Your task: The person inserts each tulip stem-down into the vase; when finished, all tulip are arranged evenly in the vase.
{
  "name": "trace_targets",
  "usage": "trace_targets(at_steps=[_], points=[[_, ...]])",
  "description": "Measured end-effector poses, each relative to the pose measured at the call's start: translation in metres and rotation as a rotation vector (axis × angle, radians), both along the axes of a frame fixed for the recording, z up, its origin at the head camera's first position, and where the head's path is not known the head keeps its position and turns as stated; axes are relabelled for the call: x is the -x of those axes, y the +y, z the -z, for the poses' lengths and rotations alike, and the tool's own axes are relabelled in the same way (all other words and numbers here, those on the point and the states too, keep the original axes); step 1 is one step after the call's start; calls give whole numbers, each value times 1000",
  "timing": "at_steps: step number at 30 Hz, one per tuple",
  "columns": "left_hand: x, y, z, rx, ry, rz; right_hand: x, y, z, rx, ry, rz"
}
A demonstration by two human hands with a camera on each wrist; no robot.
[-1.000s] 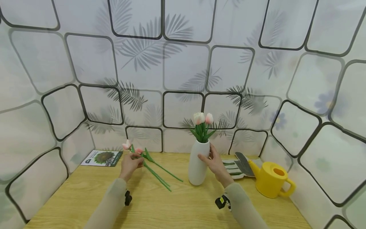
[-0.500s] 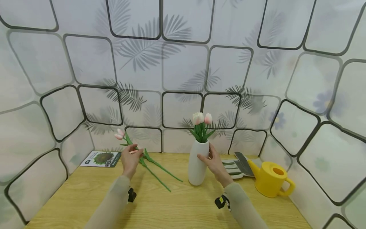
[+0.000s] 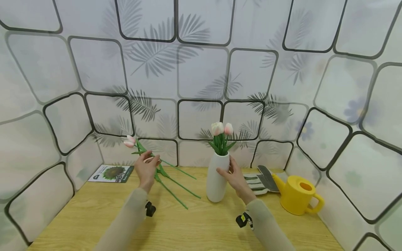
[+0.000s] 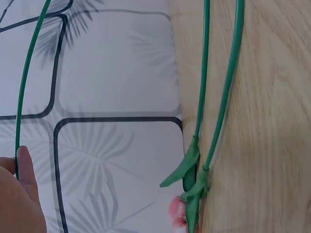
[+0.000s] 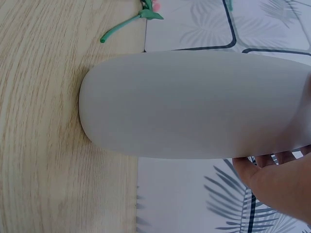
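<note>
My left hand (image 3: 147, 170) pinches the green stem of a pink tulip (image 3: 129, 141) just below its leaves, above the table. In the left wrist view that stem (image 4: 24, 92) runs up from between thumb and finger. Beneath it, two more tulips lie side by side, their stems (image 4: 228, 87) on the wood and their pink blooms partly hidden by leaves. With fingers and thumb around its upper side, my right hand (image 3: 235, 179) holds a white vase (image 3: 216, 183) that stands upright on the table. A white-pink tulip (image 3: 217, 128) and a pink tulip (image 3: 228, 129) rise from its mouth.
To the right of the vase lie striped gloves (image 3: 255, 184) with a grey trowel blade (image 3: 267, 179) across them. Beside these stands a yellow watering can (image 3: 296, 195). A sunflower seed packet (image 3: 111, 173) lies at the back left. Patterned walls (image 3: 201, 76) enclose the wooden table (image 3: 194, 226).
My left hand has lifted one tulip off the other two, its bloom rising up and to the left and its stem swinging clear. The right hand stays on the vase.
</note>
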State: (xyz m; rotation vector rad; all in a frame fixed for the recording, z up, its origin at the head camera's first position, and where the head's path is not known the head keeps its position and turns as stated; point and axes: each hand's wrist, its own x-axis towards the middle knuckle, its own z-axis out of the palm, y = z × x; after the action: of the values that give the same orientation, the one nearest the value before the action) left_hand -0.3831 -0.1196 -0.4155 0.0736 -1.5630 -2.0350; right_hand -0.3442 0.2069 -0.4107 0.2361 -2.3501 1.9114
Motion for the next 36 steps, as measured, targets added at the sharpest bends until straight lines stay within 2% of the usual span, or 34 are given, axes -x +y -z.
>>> trace_targets(at_steps=[6, 11, 17, 21, 27, 32, 36], points=[[0, 11, -10, -79, 104, -12, 0, 0, -1, 4, -7, -9], [-1, 20, -20, -114, 132, -16, -2, -1, -5, 8, -26, -15], [-5, 31, -34, -147, 153, -34, -17, -5, -22, 1, -43, -23], [-6, 36, -44, -168, 194, -31, -26, -8, -30, -7, -38, -24], [-9, 45, -60, -206, 252, -8, -26, -8, -31, 3, -29, -27], [-12, 55, -73, -264, 251, 9, -29, -9, -32, -10, -28, -20], [-11, 63, -81, -283, 256, 3, -21, -6, -25, -9, -38, -21]])
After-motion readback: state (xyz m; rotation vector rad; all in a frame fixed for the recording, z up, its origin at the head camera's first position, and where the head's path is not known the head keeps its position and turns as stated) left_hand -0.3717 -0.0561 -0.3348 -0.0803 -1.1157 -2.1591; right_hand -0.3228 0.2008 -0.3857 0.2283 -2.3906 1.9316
